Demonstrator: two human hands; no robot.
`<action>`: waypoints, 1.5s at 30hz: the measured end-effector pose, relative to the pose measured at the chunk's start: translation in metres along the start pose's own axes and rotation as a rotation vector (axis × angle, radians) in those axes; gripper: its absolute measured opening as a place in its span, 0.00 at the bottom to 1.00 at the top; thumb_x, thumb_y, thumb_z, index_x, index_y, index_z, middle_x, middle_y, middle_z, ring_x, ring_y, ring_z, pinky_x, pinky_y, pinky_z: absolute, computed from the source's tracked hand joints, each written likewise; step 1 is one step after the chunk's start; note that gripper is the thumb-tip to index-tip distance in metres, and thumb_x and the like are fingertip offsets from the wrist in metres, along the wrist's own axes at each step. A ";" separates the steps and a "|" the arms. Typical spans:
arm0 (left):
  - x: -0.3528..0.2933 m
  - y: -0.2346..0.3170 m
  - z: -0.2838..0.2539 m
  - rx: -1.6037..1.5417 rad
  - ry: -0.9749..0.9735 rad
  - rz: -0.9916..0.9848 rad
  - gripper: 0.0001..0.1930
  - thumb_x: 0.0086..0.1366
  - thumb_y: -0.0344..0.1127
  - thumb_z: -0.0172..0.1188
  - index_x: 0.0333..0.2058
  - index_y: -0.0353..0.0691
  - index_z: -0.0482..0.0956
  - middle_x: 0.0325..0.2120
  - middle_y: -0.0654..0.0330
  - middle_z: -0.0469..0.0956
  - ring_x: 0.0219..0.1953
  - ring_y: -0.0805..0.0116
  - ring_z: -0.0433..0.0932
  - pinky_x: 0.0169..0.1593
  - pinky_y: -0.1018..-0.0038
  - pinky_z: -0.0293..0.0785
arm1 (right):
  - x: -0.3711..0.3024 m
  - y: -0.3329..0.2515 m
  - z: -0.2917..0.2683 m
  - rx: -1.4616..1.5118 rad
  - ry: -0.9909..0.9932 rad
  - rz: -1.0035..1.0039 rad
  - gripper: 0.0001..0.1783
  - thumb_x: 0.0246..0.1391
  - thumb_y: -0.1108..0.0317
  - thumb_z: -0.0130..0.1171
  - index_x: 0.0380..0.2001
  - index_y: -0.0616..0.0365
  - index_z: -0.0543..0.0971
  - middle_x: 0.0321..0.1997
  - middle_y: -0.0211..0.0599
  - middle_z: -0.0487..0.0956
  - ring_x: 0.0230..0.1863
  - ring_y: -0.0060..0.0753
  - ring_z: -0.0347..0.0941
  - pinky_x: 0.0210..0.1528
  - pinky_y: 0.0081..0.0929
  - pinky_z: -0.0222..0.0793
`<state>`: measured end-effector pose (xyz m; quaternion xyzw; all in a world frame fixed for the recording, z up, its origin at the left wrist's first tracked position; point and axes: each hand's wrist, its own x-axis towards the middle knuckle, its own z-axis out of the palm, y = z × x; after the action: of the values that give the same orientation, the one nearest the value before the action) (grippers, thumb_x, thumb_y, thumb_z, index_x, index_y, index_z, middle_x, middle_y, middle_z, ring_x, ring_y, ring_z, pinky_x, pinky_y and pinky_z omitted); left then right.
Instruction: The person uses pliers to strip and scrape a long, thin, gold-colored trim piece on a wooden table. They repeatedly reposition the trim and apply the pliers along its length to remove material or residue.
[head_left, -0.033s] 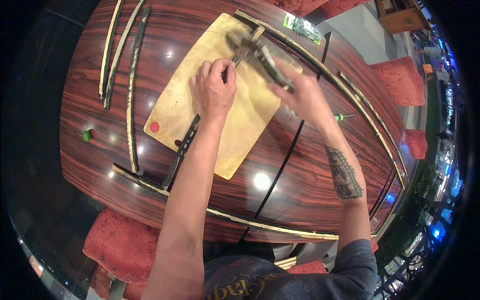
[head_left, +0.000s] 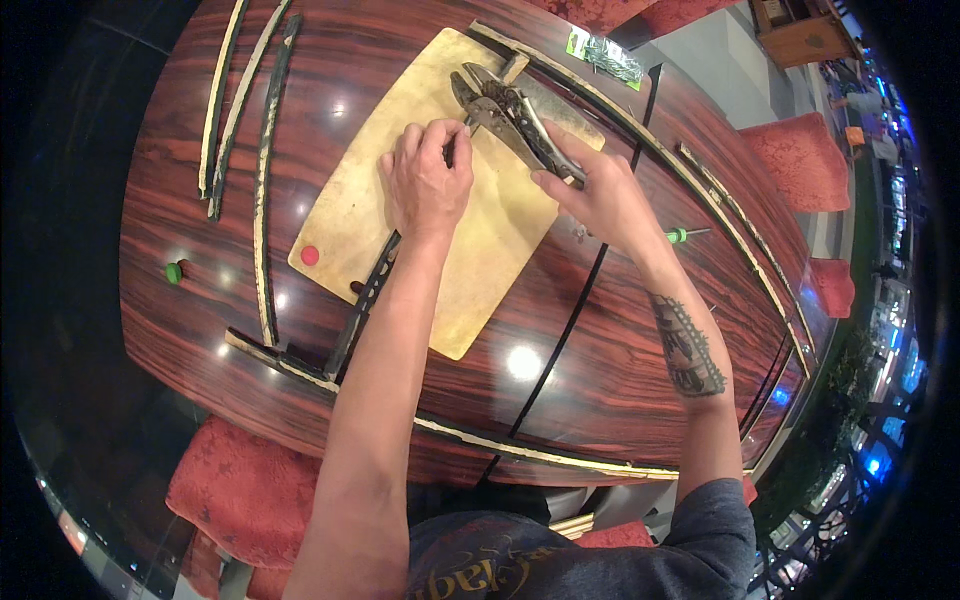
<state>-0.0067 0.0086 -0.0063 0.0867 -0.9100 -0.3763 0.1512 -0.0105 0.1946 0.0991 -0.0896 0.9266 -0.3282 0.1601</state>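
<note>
1. Pliers-like tool of grey metal with long dark handles [head_left: 490,108] is resting in the right hand [head_left: 605,190], whose fingers are wrapping the handles; its jaws are standing parted, tips pointing toward the far edge of the board.
2. The left hand [head_left: 430,180] is closing on a narrow black strip with pale patches [head_left: 365,295], knuckles up; the palm is hiding exactly how the fingers are pinching it.
3. That strip is running under the left wrist, its near end reaching past the pale yellow rectangular cutting board [head_left: 500,250] onto the glossy red-brown striped table [head_left: 560,340]. Its far end is lying close by the tool's head; whether the metal is touching it, I cannot tell.
4. For good control, the left grip should probably be pressing the strip flat against the board, close to the working point, so that the length isn't twisting.
5. The left fingertips are sitting just beside the tool's pivot, so care is mattering there: they should be lying clear of the closing edges.
6. The right wrist would best be lining the jaws up squarely with the strip, squeezing evenly rather than jerking.
7. A flat round red cap [head_left: 310,255] is lying on the board's left corner, well apart from both hands.
</note>
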 end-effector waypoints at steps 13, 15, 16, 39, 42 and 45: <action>0.001 -0.001 0.000 0.056 0.054 0.035 0.05 0.66 0.42 0.63 0.36 0.50 0.82 0.29 0.70 0.79 0.34 0.69 0.79 0.43 0.66 0.65 | 0.007 0.004 -0.005 -0.034 0.078 -0.106 0.33 0.57 0.63 0.67 0.66 0.52 0.70 0.41 0.56 0.84 0.30 0.51 0.83 0.39 0.40 0.78; 0.001 -0.003 0.000 0.061 0.071 0.060 0.06 0.66 0.42 0.63 0.36 0.50 0.82 0.29 0.70 0.79 0.35 0.69 0.79 0.43 0.66 0.66 | 0.005 -0.011 -0.011 0.087 0.168 -0.029 0.33 0.58 0.63 0.67 0.66 0.52 0.70 0.39 0.56 0.84 0.31 0.43 0.85 0.38 0.38 0.78; 0.000 -0.004 0.000 0.064 0.080 0.073 0.06 0.66 0.42 0.63 0.36 0.50 0.82 0.29 0.69 0.79 0.35 0.69 0.79 0.43 0.66 0.66 | 0.005 -0.010 -0.006 0.103 0.208 -0.061 0.33 0.58 0.64 0.67 0.66 0.52 0.70 0.39 0.56 0.84 0.30 0.43 0.85 0.37 0.37 0.78; 0.000 -0.003 0.000 0.018 0.017 0.016 0.05 0.67 0.44 0.61 0.37 0.54 0.82 0.30 0.66 0.76 0.39 0.62 0.76 0.45 0.64 0.64 | -0.002 0.001 0.003 0.103 0.230 -0.120 0.34 0.58 0.64 0.66 0.67 0.52 0.69 0.46 0.61 0.81 0.43 0.58 0.82 0.43 0.43 0.78; 0.000 -0.001 0.000 0.014 0.009 0.015 0.05 0.66 0.44 0.61 0.37 0.54 0.82 0.30 0.66 0.76 0.39 0.61 0.76 0.45 0.64 0.64 | -0.006 0.013 0.006 -0.118 0.132 -0.197 0.35 0.58 0.66 0.66 0.67 0.53 0.68 0.46 0.62 0.81 0.43 0.59 0.82 0.45 0.44 0.78; 0.000 0.000 -0.001 0.050 0.027 0.033 0.06 0.67 0.43 0.62 0.37 0.52 0.82 0.30 0.68 0.78 0.37 0.67 0.78 0.45 0.66 0.65 | -0.002 0.011 0.005 -0.033 0.147 -0.209 0.35 0.58 0.65 0.66 0.68 0.53 0.67 0.40 0.60 0.83 0.36 0.55 0.84 0.39 0.42 0.78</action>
<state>-0.0064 0.0082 -0.0053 0.0803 -0.9182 -0.3497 0.1676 -0.0075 0.2006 0.0888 -0.1639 0.9268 -0.3332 0.0554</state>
